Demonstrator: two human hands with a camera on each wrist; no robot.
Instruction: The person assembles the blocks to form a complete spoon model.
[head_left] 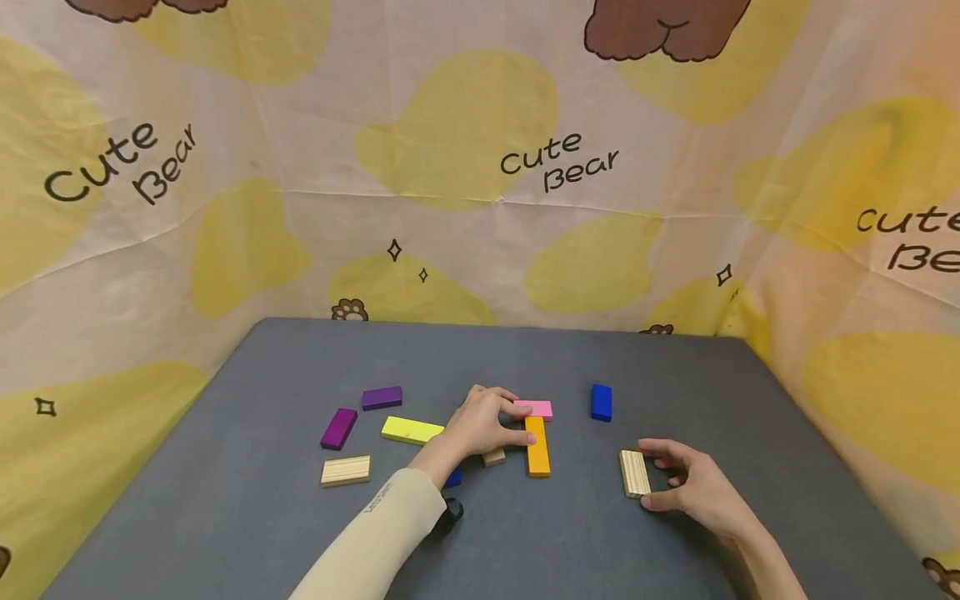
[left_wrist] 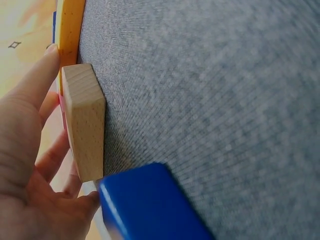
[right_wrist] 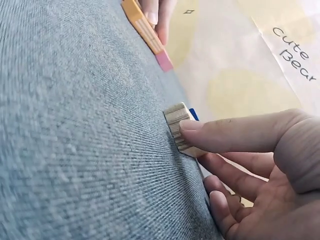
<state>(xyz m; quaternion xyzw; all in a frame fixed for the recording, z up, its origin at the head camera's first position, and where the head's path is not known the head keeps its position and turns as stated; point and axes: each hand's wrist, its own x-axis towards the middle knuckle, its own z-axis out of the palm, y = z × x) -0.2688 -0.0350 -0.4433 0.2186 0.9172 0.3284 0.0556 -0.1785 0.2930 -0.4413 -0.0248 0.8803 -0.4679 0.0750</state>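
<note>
In the head view my left hand (head_left: 486, 421) reaches to the middle of the table. Its thumb touches the side of a long orange block (head_left: 537, 454), and its fingertips touch a pink block (head_left: 538, 409) lying across the orange block's far end. Under this hand sit a plain wooden block (left_wrist: 87, 125) and a blue block (left_wrist: 150, 205), both close in the left wrist view. Farther right, my right hand (head_left: 697, 487) pinches a striped wooden block (head_left: 634, 474) at its two ends, thumb near and fingers far. That block rests on the table or just above it; I cannot tell which.
To the left lie a dark purple block (head_left: 382, 398), a magenta-purple block (head_left: 339, 428), another striped wooden block (head_left: 346, 471) and a yellow block (head_left: 408, 430) partly behind my left hand. A second blue block (head_left: 602, 402) lies far right. Printed cloth (head_left: 450, 250) hangs behind the grey table (head_left: 247, 517).
</note>
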